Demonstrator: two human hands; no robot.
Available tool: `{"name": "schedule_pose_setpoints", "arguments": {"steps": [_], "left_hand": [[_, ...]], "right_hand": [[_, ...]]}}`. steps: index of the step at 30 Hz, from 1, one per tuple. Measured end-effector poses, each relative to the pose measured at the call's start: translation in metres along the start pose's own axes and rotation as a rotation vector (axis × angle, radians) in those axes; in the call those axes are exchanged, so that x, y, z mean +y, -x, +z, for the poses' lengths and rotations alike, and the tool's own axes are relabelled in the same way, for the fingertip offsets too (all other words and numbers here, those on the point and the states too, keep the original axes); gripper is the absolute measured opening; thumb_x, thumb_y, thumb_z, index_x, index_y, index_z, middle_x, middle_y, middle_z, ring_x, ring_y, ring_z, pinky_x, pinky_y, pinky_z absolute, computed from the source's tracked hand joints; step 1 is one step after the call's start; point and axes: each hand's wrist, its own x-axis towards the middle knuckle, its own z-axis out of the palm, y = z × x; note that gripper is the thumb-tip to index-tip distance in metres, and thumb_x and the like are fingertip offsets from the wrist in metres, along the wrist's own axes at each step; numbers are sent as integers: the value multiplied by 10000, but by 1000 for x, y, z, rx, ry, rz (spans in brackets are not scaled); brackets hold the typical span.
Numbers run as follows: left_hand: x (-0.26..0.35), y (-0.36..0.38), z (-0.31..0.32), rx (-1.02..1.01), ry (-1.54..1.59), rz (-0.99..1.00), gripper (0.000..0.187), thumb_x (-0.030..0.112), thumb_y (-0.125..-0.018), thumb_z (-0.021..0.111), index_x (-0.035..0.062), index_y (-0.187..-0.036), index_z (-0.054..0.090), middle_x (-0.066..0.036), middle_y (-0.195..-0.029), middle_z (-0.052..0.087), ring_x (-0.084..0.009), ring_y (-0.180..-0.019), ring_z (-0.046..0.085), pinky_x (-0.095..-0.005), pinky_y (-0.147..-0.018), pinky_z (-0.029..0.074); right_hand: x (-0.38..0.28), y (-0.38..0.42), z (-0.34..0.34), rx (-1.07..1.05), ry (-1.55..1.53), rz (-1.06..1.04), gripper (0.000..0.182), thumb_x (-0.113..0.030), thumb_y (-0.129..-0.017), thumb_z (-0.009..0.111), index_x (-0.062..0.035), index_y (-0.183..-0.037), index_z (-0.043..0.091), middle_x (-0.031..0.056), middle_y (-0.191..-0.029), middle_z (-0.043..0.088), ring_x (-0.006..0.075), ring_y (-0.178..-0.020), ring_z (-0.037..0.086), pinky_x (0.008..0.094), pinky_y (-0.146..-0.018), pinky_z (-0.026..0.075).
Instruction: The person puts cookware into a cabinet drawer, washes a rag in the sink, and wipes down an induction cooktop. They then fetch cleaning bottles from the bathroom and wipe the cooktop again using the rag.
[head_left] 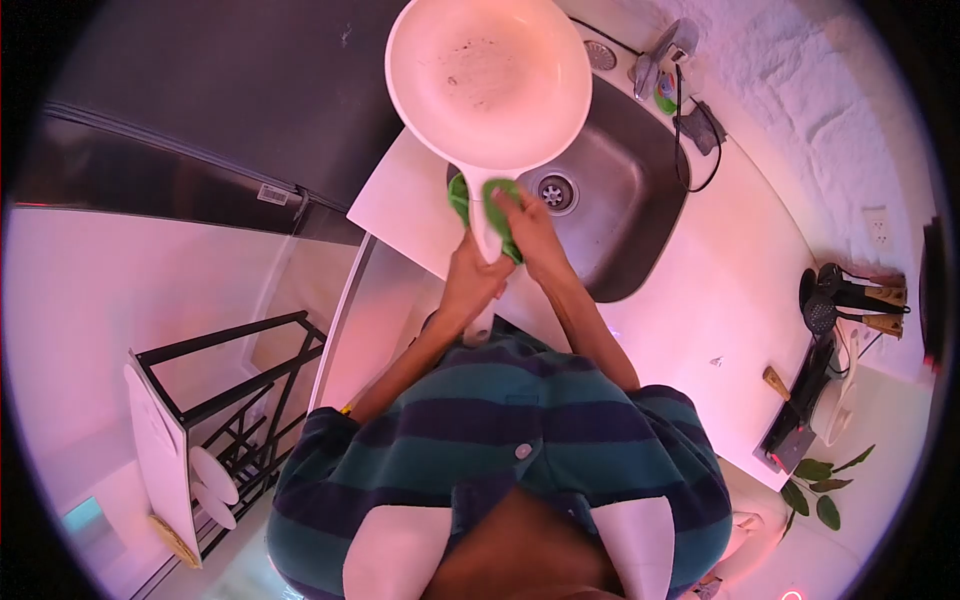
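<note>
A white frying pan (490,80) is held up over the counter's end and part of the sink, its inside toward me and dark scuff marks on its base. My left hand (472,285) is wrapped round the lower part of its pale handle (484,225). Higher up, near the pan's body, my right hand (532,235) pinches a green cloth (503,200) against the handle. Some green also shows on the handle's left side. The right fingers are slightly blurred and partly hidden by the cloth.
Behind the pan is a metal sink (625,200) with a drain (555,192) and a faucet (665,55). A black cable (685,160) hangs over its rim. Black utensils (845,300) with wooden handles are at the right. A dark appliance (230,100) stands left; a black-framed rack (240,390) is below.
</note>
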Motion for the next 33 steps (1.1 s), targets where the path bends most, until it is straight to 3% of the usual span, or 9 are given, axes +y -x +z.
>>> {"name": "schedule_pose_setpoints", "arguments": {"steps": [5,10,13,15,17,20,22,27,33], "left_hand": [[-5,18,-9,17,-238,-69,421,44,-715,535,-44,-1089,364,-92,-638,562,-128,-416,511,-262,-365,402],[-35,39,-15,-47,-11,-60,436,56,-732,580,-15,-1104,366,-114,-722,571,-153,-507,559,-246,-453,449],[4,62,-53,-511,-457,-179,293,230,-784,584,8,-954,497,-56,-788,574,-152,-794,560,-326,-744,433],[-12,78,-95,-457,-374,-342,360,324,-777,579,14,-954,536,-50,-885,574,-169,-921,525,-346,-832,374],[-13,74,-116,58,-76,-204,448,321,-744,615,20,-1067,534,-72,-1035,554,-183,-1004,491,-330,-875,346],[8,55,-71,50,136,74,486,266,-721,637,28,-1127,516,-79,-1103,529,-190,-1047,464,-327,-909,319],[7,49,-51,-90,-100,-44,660,468,-710,601,-11,-1146,473,-105,-1067,539,-186,-1096,442,-307,-936,324],[10,49,-21,-121,116,-26,201,83,-771,609,25,-918,485,-107,-851,581,-210,-794,596,-328,-754,466],[34,39,21,95,481,21,173,90,-776,594,25,-873,466,-35,-617,469,-115,-437,443,-248,-406,387]], "right_hand": [[18,-30,-14,-333,-603,627,328,-168,-721,595,5,-994,539,86,-851,585,166,-745,578,285,-672,485],[23,10,-7,-376,-280,362,416,-117,-687,635,16,-1060,508,89,-922,581,159,-823,564,283,-756,457],[-10,38,-4,-444,-34,297,517,-67,-620,693,15,-1091,494,79,-939,578,136,-843,547,257,-769,436],[-22,43,-5,-459,-1,267,517,-69,-613,699,17,-1083,501,76,-924,580,134,-841,545,254,-769,433],[-22,48,-7,-478,-4,314,512,-65,-599,707,22,-1064,512,62,-902,580,128,-821,542,248,-757,433],[6,65,-7,-567,-59,297,480,-79,-608,702,15,-1042,520,48,-870,579,122,-790,544,241,-719,440],[-4,81,-12,-728,52,310,414,-88,-641,679,2,-1017,529,46,-848,579,123,-767,544,242,-690,441],[18,110,-35,-844,178,306,300,-118,-713,648,4,-965,539,43,-843,575,115,-814,525,250,-726,427],[42,150,-67,-669,338,68,346,-192,-705,682,-52,-990,546,85,-839,597,174,-764,570,291,-714,440]]}}
